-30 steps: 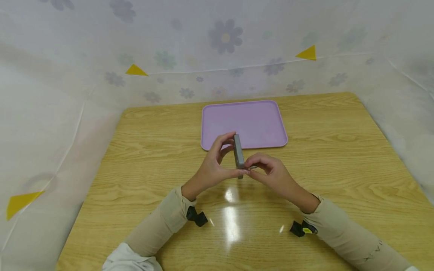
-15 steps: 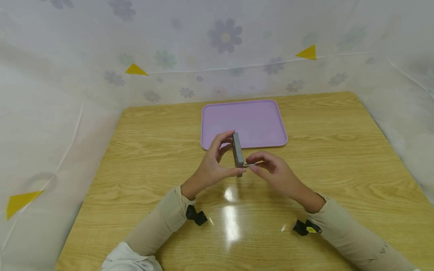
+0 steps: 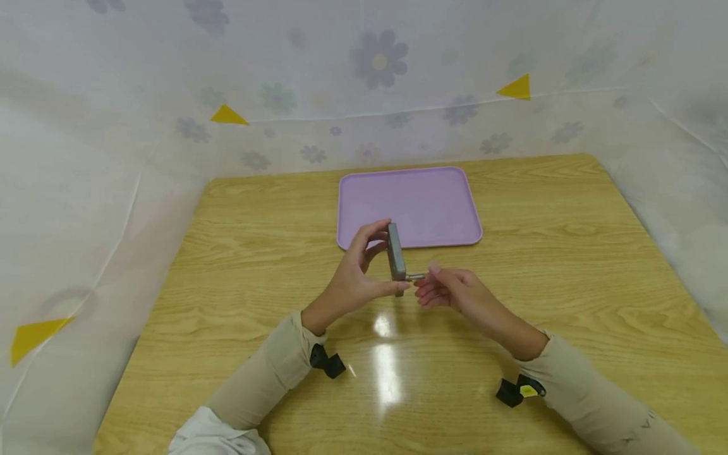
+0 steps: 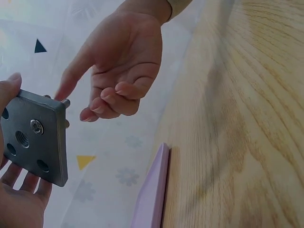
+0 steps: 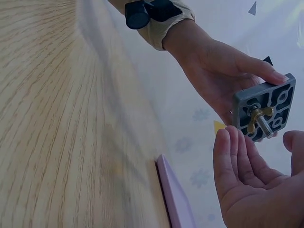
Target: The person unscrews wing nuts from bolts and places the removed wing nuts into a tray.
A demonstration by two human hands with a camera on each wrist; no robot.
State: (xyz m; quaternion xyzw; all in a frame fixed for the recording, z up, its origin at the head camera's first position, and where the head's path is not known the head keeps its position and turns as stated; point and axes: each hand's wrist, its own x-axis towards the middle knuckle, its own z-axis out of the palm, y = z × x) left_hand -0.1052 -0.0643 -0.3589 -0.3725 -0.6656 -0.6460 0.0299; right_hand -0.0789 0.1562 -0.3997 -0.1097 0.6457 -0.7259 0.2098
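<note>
My left hand (image 3: pixel 355 272) grips a square grey metal plate (image 3: pixel 396 253) by its edges, thumb on the near edge and fingers on the far one. The plate stands upright above the table. Several holes and a round bolt head (image 4: pixel 37 126) show on its left face. On the ribbed right face a brass wing nut (image 5: pixel 260 118) sits on the threaded bolt (image 5: pixel 265 128) that sticks out. Beside it is my right hand (image 3: pixel 466 294), fingers loosely bent and thumb raised apart from them. Its fingertips are close to the wing nut and pinch nothing.
A pale purple tray (image 3: pixel 409 202) lies at the back of the wooden table (image 3: pixel 273 246), behind the hands. White flowered sheeting (image 3: pixel 318 76) with yellow triangles surrounds the table on the back and sides.
My right thumb and fingers have come apart from their pinch at the bolt, and the right hand has shifted slightly right. The plate has moved a little left in my left hand.
</note>
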